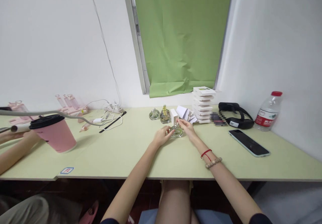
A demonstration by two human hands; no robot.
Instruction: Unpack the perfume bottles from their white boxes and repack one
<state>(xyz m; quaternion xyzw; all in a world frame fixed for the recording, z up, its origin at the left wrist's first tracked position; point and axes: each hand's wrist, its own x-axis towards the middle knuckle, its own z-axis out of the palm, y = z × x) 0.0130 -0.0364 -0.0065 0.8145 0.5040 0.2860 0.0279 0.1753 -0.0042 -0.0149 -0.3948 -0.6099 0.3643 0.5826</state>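
Both my hands meet at a small round glass perfume bottle point(176, 131) lying on the pale green table point(141, 153). My left hand point(162, 136) cups the bottle from the left, fingers curled against it. My right hand point(186, 126) pinches the bottle's top from the right. Just behind them stand two more glass bottles point(160, 114), one with a gold cap, and a small white box point(174, 115).
A stack of white boxes point(203, 104) and loose white cards point(187, 114) lie behind my right hand. A phone point(249, 143), a black headset point(235, 116) and a water bottle point(268, 111) are at right. A pink cup point(56, 133), cables point(108, 115) and another person's arm point(12, 148) are at left.
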